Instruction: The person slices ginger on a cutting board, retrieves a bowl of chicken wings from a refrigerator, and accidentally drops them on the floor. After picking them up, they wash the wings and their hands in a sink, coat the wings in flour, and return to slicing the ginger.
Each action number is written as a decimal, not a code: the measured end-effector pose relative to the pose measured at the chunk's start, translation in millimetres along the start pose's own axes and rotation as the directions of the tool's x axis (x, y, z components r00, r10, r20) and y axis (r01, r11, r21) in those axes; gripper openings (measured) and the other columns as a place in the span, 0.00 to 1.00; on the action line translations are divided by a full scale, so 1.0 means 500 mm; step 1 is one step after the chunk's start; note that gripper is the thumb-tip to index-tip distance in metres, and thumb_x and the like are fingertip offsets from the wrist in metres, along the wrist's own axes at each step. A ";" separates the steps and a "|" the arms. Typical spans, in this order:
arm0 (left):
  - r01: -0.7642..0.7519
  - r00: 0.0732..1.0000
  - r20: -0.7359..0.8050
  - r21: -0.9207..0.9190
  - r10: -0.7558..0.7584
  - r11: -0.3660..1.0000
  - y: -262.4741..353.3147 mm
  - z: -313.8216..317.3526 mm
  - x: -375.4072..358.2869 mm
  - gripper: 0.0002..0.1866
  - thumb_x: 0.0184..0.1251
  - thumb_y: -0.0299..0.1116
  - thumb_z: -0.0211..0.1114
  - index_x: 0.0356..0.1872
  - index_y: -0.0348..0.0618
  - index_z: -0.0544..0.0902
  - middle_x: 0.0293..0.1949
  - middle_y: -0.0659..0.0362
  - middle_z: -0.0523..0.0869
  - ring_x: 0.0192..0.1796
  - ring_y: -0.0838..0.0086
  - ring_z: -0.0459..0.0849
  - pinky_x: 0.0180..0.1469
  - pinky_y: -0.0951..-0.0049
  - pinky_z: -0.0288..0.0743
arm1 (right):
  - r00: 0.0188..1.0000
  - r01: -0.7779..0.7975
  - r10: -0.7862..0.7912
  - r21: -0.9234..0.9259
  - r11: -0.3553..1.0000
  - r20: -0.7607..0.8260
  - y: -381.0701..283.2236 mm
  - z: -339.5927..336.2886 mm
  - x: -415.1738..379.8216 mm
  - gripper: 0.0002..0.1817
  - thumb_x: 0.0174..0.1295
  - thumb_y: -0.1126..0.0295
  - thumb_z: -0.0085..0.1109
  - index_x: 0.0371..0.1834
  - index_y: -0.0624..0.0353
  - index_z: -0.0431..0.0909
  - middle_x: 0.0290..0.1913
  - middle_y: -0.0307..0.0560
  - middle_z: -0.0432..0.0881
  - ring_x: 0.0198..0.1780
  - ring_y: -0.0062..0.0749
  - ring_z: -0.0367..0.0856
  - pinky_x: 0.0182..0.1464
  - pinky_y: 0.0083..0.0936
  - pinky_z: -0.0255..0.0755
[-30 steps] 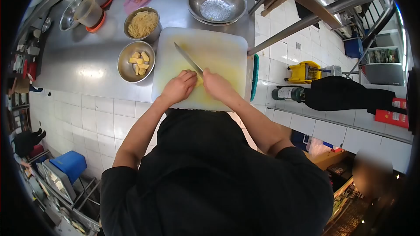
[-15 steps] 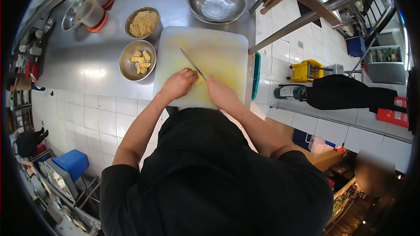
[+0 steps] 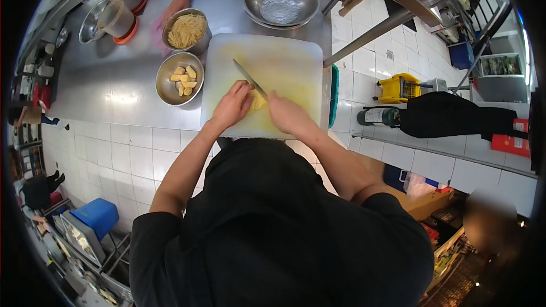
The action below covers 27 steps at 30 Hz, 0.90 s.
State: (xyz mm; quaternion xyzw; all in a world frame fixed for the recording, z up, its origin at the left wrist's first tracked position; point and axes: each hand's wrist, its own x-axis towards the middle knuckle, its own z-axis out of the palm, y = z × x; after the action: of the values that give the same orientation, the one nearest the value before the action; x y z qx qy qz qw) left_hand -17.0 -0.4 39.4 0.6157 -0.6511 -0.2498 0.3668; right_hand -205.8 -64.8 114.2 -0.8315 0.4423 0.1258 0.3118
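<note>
My right hand [image 3: 289, 116] is wrapped round the handle of a kitchen knife [image 3: 248, 77], whose blade points away and to the left over a white cutting board [image 3: 301, 57] with yellow stains. Curled fingers of my left hand [image 3: 230, 107] press on a pale yellow piece, perhaps peeled ginger [image 3: 257, 101], beside the blade. My fingers partly cover that piece. Left of the board, a steel bowl [image 3: 161, 91] holds several peeled yellow chunks [image 3: 183, 79]. Behind it stands a steel pot [image 3: 199, 45] full of thin yellow shreds [image 3: 187, 29].
Stacked steel bowls [image 3: 310, 0] sit beyond the board. Another person's hand [image 3: 177, 4] holds a pink cloth [image 3: 160, 33] on the steel table [image 3: 108, 94], near the pot. Plastic tubs [image 3: 116, 18] stand far left. A metal post [image 3: 364, 42] rises at the right.
The other person's hand and pink cloth have moved left and nearer, beside the pot. My left hand has shifted up slightly, showing more of the yellow piece. The knife has moved slightly up.
</note>
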 end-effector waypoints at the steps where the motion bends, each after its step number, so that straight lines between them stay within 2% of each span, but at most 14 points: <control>1: 0.001 1.000 -0.002 -0.001 -0.001 1.000 -0.009 0.000 0.002 0.11 0.64 0.25 0.68 0.47 0.38 0.83 0.51 0.51 0.83 0.55 0.54 0.82 0.55 0.60 0.80 | 1.000 -0.005 0.006 0.011 1.000 -0.006 0.001 0.001 -0.003 0.13 0.70 0.73 0.44 0.52 0.71 0.70 0.40 0.72 0.86 0.45 0.65 0.87 0.49 0.55 0.78; 3: -0.172 0.983 0.090 0.148 0.160 0.974 -0.027 -0.004 0.009 0.12 0.63 0.25 0.69 0.47 0.38 0.84 0.50 0.52 0.85 0.55 0.55 0.82 0.57 0.59 0.79 | 1.000 -0.014 0.015 -0.006 1.000 0.008 -0.003 -0.003 -0.006 0.13 0.70 0.74 0.44 0.52 0.71 0.70 0.40 0.72 0.86 0.45 0.65 0.87 0.49 0.54 0.79; 7: -0.276 0.955 0.163 0.183 0.248 0.943 -0.029 -0.017 0.004 0.12 0.62 0.26 0.69 0.47 0.39 0.86 0.49 0.54 0.86 0.55 0.57 0.83 0.57 0.60 0.79 | 0.998 -0.044 0.046 -0.051 0.998 0.036 -0.024 -0.024 -0.017 0.14 0.70 0.74 0.44 0.54 0.71 0.70 0.40 0.71 0.86 0.45 0.63 0.87 0.49 0.54 0.79; 9: -0.334 0.938 0.171 0.199 0.303 0.921 -0.023 -0.016 0.001 0.10 0.60 0.26 0.68 0.42 0.40 0.87 0.47 0.57 0.87 0.53 0.61 0.83 0.58 0.62 0.79 | 0.998 -0.038 0.040 -0.058 0.998 0.039 -0.021 -0.013 -0.023 0.14 0.70 0.74 0.44 0.54 0.71 0.70 0.40 0.71 0.86 0.45 0.63 0.88 0.50 0.54 0.79; 14: -0.374 0.918 0.226 0.220 0.326 0.901 -0.037 -0.010 0.003 0.10 0.60 0.26 0.67 0.43 0.40 0.87 0.48 0.58 0.87 0.53 0.62 0.83 0.58 0.64 0.80 | 0.997 -0.075 0.075 -0.031 0.997 -0.008 0.012 0.067 0.022 0.13 0.73 0.73 0.43 0.54 0.69 0.70 0.43 0.69 0.87 0.48 0.63 0.88 0.49 0.53 0.81; 16: -0.383 0.913 0.238 0.219 0.332 0.897 -0.041 -0.010 0.004 0.11 0.61 0.26 0.67 0.44 0.40 0.87 0.48 0.58 0.88 0.53 0.62 0.83 0.58 0.64 0.80 | 0.997 0.015 -0.011 0.054 0.998 -0.073 0.017 0.060 0.046 0.14 0.74 0.72 0.40 0.54 0.70 0.70 0.42 0.71 0.86 0.47 0.63 0.88 0.49 0.54 0.80; 19: -0.383 0.906 0.279 0.220 0.318 0.897 -0.041 -0.018 0.011 0.11 0.61 0.25 0.67 0.45 0.39 0.87 0.49 0.56 0.87 0.54 0.61 0.84 0.57 0.63 0.81 | 1.000 -0.023 0.023 -0.001 1.000 -0.015 0.000 0.022 0.012 0.14 0.75 0.71 0.40 0.54 0.70 0.69 0.40 0.71 0.86 0.45 0.63 0.87 0.48 0.54 0.79; 22: -0.381 0.902 0.286 0.184 0.322 0.906 -0.041 -0.023 0.014 0.11 0.61 0.25 0.66 0.45 0.39 0.86 0.49 0.55 0.87 0.54 0.60 0.84 0.57 0.62 0.81 | 0.992 -0.019 0.020 0.010 1.000 -0.123 -0.003 0.063 0.016 0.14 0.74 0.71 0.40 0.55 0.70 0.69 0.40 0.71 0.86 0.45 0.63 0.87 0.48 0.55 0.79; 24: -0.376 0.890 0.347 0.197 0.294 0.905 -0.043 -0.021 0.016 0.11 0.62 0.24 0.65 0.45 0.39 0.86 0.49 0.55 0.87 0.54 0.59 0.84 0.58 0.62 0.80 | 0.994 0.000 0.001 0.007 1.000 -0.106 0.001 0.047 0.036 0.14 0.74 0.72 0.40 0.55 0.69 0.70 0.40 0.70 0.86 0.45 0.63 0.87 0.49 0.55 0.79; 27: -0.389 0.893 0.309 0.168 0.326 0.906 -0.042 -0.021 0.013 0.11 0.62 0.24 0.65 0.45 0.38 0.86 0.48 0.55 0.87 0.54 0.59 0.84 0.57 0.62 0.80 | 0.995 0.039 -0.036 0.027 0.999 -0.095 0.005 0.050 0.009 0.14 0.72 0.72 0.42 0.55 0.69 0.70 0.41 0.71 0.86 0.45 0.65 0.87 0.49 0.56 0.78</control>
State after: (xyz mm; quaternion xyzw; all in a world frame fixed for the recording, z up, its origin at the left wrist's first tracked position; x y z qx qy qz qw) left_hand 4.4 -7.7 30.3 0.4817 -0.8221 -0.1848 0.2407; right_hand -203.5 -53.0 91.9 -0.8401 0.4425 0.0743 0.3047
